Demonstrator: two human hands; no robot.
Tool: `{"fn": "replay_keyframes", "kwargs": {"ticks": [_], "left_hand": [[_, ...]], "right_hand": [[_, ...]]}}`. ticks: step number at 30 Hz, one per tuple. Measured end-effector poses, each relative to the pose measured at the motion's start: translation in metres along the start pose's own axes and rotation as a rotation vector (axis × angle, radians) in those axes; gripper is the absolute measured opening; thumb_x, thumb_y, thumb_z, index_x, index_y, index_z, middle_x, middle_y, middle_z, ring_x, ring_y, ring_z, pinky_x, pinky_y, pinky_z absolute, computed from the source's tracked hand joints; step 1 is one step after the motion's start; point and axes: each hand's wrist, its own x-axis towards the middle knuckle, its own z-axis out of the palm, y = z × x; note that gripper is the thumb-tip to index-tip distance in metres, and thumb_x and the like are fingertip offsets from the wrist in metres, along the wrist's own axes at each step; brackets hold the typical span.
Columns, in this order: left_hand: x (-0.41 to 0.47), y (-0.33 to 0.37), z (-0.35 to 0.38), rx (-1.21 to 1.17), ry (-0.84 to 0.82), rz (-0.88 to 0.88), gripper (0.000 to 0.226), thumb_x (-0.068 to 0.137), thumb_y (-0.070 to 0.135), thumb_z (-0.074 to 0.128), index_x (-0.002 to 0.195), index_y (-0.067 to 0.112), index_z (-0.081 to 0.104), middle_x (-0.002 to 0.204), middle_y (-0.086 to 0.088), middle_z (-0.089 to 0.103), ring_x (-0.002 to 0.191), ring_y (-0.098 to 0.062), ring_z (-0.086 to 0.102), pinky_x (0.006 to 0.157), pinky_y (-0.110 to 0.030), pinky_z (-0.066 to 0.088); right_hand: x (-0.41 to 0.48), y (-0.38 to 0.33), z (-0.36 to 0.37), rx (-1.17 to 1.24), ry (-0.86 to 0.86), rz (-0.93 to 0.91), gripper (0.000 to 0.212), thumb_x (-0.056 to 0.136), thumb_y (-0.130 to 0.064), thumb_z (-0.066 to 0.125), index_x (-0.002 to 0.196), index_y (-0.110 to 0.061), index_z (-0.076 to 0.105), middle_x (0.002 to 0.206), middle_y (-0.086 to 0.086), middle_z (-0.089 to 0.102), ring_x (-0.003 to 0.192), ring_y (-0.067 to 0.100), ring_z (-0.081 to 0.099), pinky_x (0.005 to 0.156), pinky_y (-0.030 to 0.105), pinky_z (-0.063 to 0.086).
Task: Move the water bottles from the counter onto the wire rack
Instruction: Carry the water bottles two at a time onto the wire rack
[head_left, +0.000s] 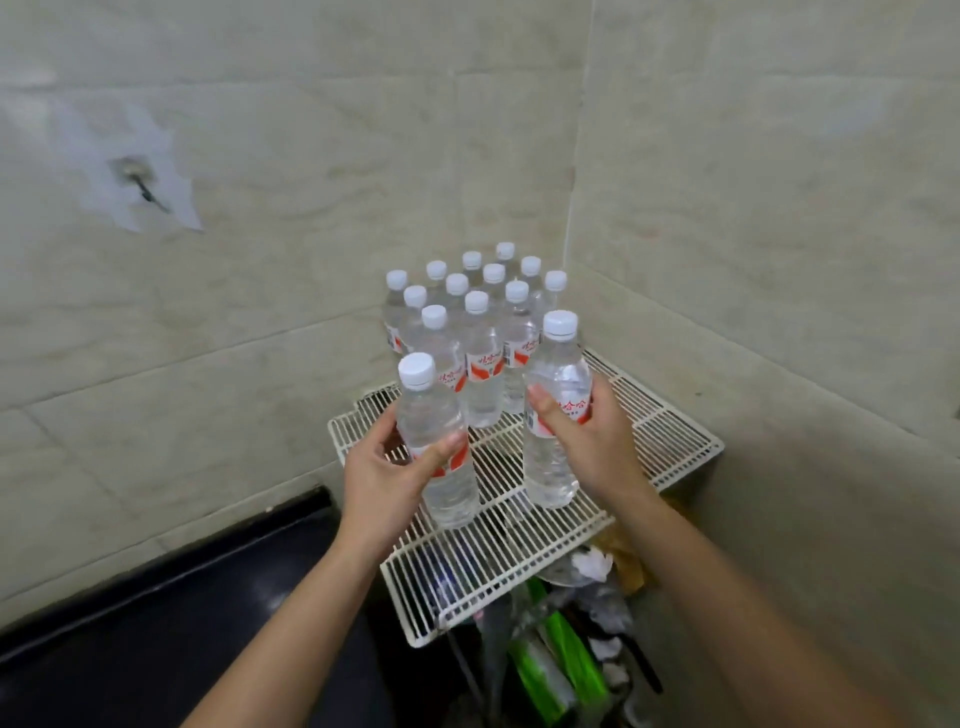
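A white wire rack (670, 441) sits in the tiled corner. Several clear water bottles (483, 364) with white caps and red-and-white labels stand packed at its far end. My left hand (382, 475) grips another bottle (434, 415) round its middle, upright, over the rack's front left part. My right hand (592, 441) grips a second bottle (558, 374) round its label, upright, over the rack's right part just in front of the group. Whether either bottle's base touches the wires I cannot tell.
A black counter (171, 623) runs along the lower left, beside the rack. Under the rack's near edge lies clutter: green packaging (566, 654), crumpled plastic and paper. Tiled walls close in at the back and right. A wall hook (137, 182) sticks out at upper left.
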Motion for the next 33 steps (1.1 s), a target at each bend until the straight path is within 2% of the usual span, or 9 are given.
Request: {"fn": "replay_keyframes", "kwargs": {"ticks": [5, 8, 13, 17, 19, 21, 24, 28, 33], "left_hand": [[0.027, -0.018, 0.036, 0.089, 0.151, -0.064, 0.047, 0.075, 0.024, 0.086, 0.119, 0.027, 0.07, 0.107, 0.014, 0.077, 0.101, -0.004, 0.071, 0.092, -0.037, 0.059], [0.044, -0.028, 0.052, 0.136, 0.216, -0.1, 0.048, 0.075, 0.023, 0.086, 0.12, 0.026, 0.069, 0.107, 0.011, 0.077, 0.101, -0.004, 0.071, 0.092, -0.037, 0.059], [0.065, -0.038, 0.072, 0.219, 0.213, -0.109, 0.054, 0.075, 0.034, 0.087, 0.124, 0.023, 0.066, 0.112, 0.007, 0.075, 0.103, -0.008, 0.071, 0.09, -0.043, 0.06], [0.066, -0.053, 0.071, 0.281, 0.186, -0.096, 0.062, 0.075, 0.036, 0.087, 0.13, 0.028, 0.061, 0.12, 0.012, 0.071, 0.11, -0.006, 0.068, 0.092, -0.032, 0.057], [0.057, -0.069, 0.068, 0.356, 0.151, -0.15, 0.062, 0.073, 0.028, 0.088, 0.128, 0.032, 0.059, 0.123, 0.014, 0.068, 0.112, -0.003, 0.065, 0.091, -0.025, 0.054], [0.044, -0.089, 0.068, 0.378, 0.115, -0.248, 0.049, 0.076, 0.023, 0.085, 0.117, 0.038, 0.061, 0.117, 0.012, 0.07, 0.108, -0.003, 0.067, 0.092, -0.03, 0.058], [0.032, -0.111, 0.074, 0.353, 0.147, -0.28, 0.037, 0.085, 0.027, 0.077, 0.119, 0.031, 0.064, 0.113, 0.012, 0.073, 0.101, 0.0, 0.069, 0.093, -0.036, 0.058], [0.03, -0.122, 0.086, 0.333, 0.2, -0.272, 0.053, 0.088, 0.033, 0.074, 0.136, 0.029, 0.053, 0.125, 0.014, 0.068, 0.106, -0.003, 0.068, 0.091, -0.03, 0.057], [0.035, -0.131, 0.089, 0.369, 0.241, -0.305, 0.06, 0.085, 0.044, 0.073, 0.137, 0.028, 0.048, 0.132, 0.011, 0.065, 0.119, -0.007, 0.063, 0.1, -0.041, 0.054]], "right_hand": [[0.062, 0.039, -0.001, -0.098, -0.183, -0.041, 0.057, 0.081, -0.069, 0.068, 0.129, -0.044, 0.05, 0.121, -0.02, 0.066, 0.111, 0.002, 0.063, 0.1, 0.036, 0.052], [0.085, 0.05, 0.005, -0.121, -0.297, -0.041, 0.07, 0.081, -0.069, 0.067, 0.139, -0.038, 0.046, 0.127, -0.019, 0.063, 0.116, 0.008, 0.061, 0.104, 0.042, 0.05], [0.104, 0.06, 0.008, -0.178, -0.452, -0.067, 0.082, 0.082, -0.066, 0.067, 0.15, -0.037, 0.033, 0.132, -0.021, 0.052, 0.109, 0.0, 0.052, 0.1, 0.03, 0.046], [0.109, 0.078, 0.01, -0.23, -0.515, -0.109, 0.078, 0.08, -0.068, 0.066, 0.146, -0.04, 0.035, 0.138, -0.021, 0.052, 0.122, 0.001, 0.051, 0.101, 0.027, 0.044], [0.104, 0.098, 0.009, -0.28, -0.569, -0.067, 0.08, 0.078, -0.065, 0.071, 0.146, -0.041, 0.036, 0.143, -0.017, 0.052, 0.128, 0.005, 0.052, 0.106, 0.037, 0.048], [0.095, 0.118, 0.005, -0.339, -0.601, -0.017, 0.085, 0.077, -0.059, 0.076, 0.148, -0.044, 0.032, 0.146, -0.015, 0.049, 0.13, 0.009, 0.053, 0.107, 0.043, 0.05], [0.091, 0.13, 0.003, -0.389, -0.619, 0.055, 0.073, 0.083, -0.041, 0.078, 0.145, -0.036, 0.042, 0.144, -0.01, 0.054, 0.125, 0.013, 0.06, 0.104, 0.036, 0.051], [0.095, 0.131, 0.01, -0.506, -0.601, 0.044, 0.063, 0.086, -0.043, 0.074, 0.143, -0.029, 0.05, 0.141, -0.004, 0.058, 0.119, 0.016, 0.062, 0.101, 0.038, 0.052], [0.097, 0.133, 0.016, -0.512, -0.591, 0.016, 0.063, 0.088, -0.046, 0.071, 0.144, -0.028, 0.049, 0.143, -0.001, 0.055, 0.126, 0.024, 0.056, 0.103, 0.05, 0.05]]}}
